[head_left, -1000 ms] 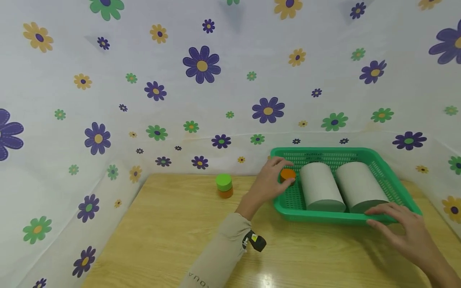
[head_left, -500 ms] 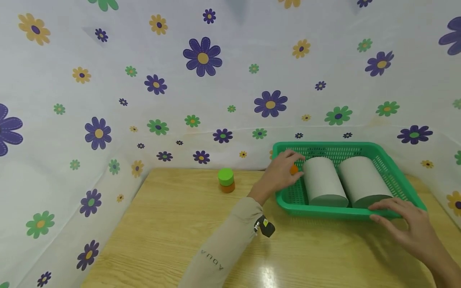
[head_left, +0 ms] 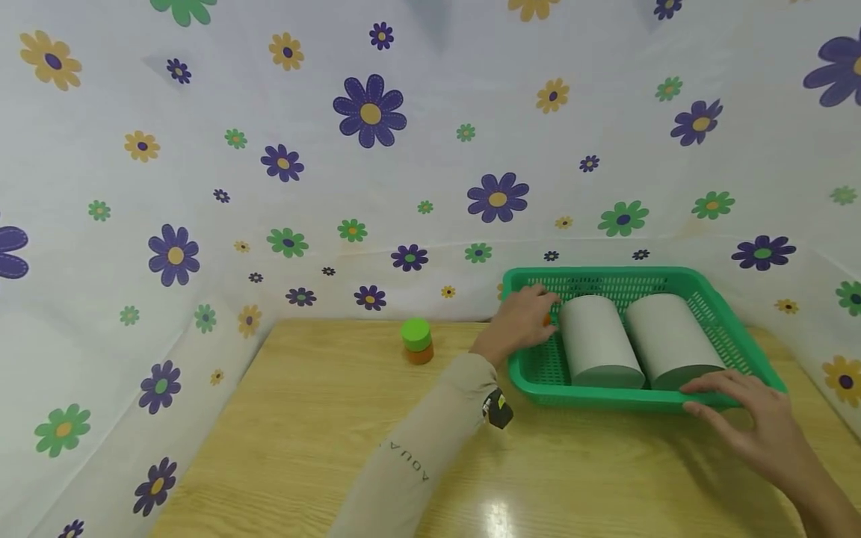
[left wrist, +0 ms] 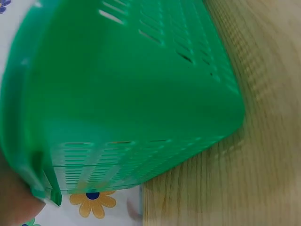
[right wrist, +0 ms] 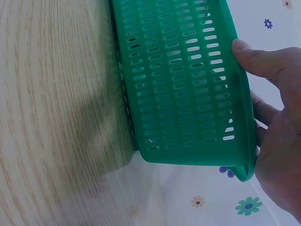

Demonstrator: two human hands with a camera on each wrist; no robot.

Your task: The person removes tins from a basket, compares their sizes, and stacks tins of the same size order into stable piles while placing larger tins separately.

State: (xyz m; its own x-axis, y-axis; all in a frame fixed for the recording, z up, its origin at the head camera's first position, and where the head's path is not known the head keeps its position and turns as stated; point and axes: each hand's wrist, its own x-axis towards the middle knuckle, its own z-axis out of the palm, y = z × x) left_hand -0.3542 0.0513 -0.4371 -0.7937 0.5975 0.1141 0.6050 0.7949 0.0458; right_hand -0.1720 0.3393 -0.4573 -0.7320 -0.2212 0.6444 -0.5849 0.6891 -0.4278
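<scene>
A green plastic basket (head_left: 622,396) stands at the right back of the table in the head view. My left hand (head_left: 519,320) reaches over its left side, fingers and thumb curled round a small round orange thing (head_left: 547,320); most of that thing is hidden behind the hand. Two large whitish cylinders (head_left: 601,344) lie side by side in the basket, right of the hand. My right hand (head_left: 763,422) pinches the basket's front rim near the right corner. Its thumb (right wrist: 256,61) lies against the rim in the right wrist view.
A small jar (head_left: 418,341) with a green lid and an orange lower part stands on the wooden table (head_left: 323,418), left of the basket. Behind the table hangs a white flowered cloth (head_left: 303,194). A black wrist camera (head_left: 498,409) sits on the left sleeve.
My left hand has moved a little right and farther into the basket, covering more of the orange thing. The right hand stays at the rim. The head view has shifted slightly.
</scene>
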